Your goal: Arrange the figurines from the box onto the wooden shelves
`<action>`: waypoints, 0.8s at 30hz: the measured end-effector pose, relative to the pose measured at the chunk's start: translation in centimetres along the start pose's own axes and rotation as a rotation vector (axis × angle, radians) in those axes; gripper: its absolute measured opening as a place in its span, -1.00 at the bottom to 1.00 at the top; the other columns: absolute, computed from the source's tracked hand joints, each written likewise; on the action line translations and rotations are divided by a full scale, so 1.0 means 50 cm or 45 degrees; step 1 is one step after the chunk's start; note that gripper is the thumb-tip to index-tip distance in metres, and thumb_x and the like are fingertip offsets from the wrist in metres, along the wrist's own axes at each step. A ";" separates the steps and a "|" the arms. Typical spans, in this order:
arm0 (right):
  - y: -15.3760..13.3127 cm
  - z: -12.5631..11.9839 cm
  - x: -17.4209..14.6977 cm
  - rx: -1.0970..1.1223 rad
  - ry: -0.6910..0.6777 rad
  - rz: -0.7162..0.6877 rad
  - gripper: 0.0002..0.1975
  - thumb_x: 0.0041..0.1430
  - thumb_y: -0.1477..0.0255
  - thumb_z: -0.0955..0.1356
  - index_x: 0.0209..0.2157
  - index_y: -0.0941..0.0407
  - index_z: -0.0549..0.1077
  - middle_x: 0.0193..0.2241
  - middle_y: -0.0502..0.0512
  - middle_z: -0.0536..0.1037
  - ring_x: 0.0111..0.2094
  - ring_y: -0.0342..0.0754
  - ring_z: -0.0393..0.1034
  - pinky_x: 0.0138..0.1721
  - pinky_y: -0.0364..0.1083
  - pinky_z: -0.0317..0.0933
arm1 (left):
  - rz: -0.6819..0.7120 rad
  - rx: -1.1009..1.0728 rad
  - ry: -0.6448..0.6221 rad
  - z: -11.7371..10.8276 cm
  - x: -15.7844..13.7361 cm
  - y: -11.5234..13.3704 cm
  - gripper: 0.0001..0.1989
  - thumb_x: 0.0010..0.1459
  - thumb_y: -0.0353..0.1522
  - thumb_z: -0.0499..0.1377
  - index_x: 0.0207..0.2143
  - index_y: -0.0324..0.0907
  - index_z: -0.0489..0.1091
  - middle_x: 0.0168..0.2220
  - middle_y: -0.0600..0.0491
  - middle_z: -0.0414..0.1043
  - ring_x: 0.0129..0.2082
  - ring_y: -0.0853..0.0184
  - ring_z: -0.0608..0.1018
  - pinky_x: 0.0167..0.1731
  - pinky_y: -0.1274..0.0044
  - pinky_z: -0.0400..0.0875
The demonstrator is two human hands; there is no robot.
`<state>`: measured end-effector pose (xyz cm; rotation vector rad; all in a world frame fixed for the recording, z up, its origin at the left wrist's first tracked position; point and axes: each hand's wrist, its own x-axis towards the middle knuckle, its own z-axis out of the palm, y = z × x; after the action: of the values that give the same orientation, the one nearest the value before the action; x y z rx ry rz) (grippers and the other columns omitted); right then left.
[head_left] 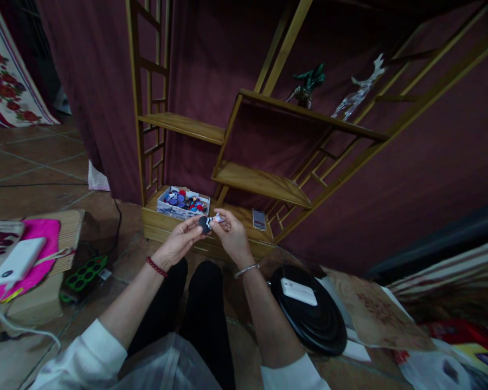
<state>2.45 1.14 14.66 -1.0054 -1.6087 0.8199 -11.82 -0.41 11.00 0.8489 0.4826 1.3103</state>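
Observation:
Between my two hands is a small figurine point(216, 219) with pale, dark and reddish parts, joined to or touching a round black base point(204, 224). The fingers of my left hand point(178, 239) pinch the base. My right hand point(232, 237) grips the figure at its upper end, its fingers partly covering it. Just behind my left hand, a patterned open box point(175, 210) stands on the low shelf point(152, 218). Inside it lie several purple discs point(173, 201) and small red, blue and black pieces.
The wooden shelf unit point(187, 128) rises ahead, with a green figure point(310, 81) and a clear deer-like ornament point(360, 89) above. A printed card point(259, 219) lies lower down. At right, a white device point(299, 291) rests on a round black object point(329, 330); at left is a green-black power strip point(83, 276).

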 end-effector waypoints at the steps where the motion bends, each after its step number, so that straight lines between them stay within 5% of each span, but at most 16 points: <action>1: 0.000 0.000 0.000 -0.005 0.002 -0.001 -0.68 -0.05 0.40 0.33 -0.18 0.08 0.38 -0.42 -0.01 0.50 -0.49 -0.17 0.40 -0.43 -0.18 0.32 | 0.000 0.006 0.002 0.000 0.000 -0.001 -0.64 -0.07 -0.41 0.25 -0.15 -0.18 0.37 -0.16 -0.01 0.40 -0.23 0.37 0.47 -0.21 0.54 0.29; 24: 0.002 -0.006 -0.010 -0.128 0.021 0.026 -0.72 -0.01 0.37 0.32 -0.21 0.10 0.35 -0.37 0.03 0.49 -0.43 -0.16 0.42 -0.39 -0.18 0.31 | 0.084 0.138 0.000 0.011 0.000 -0.009 -0.54 -0.10 -0.45 0.26 -0.07 -0.15 0.34 -0.11 0.00 0.38 -0.15 0.36 0.40 -0.17 0.55 0.23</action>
<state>2.84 0.74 14.45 -1.0987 -1.6415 0.7483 -11.13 -0.55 10.98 0.9620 0.5332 1.3537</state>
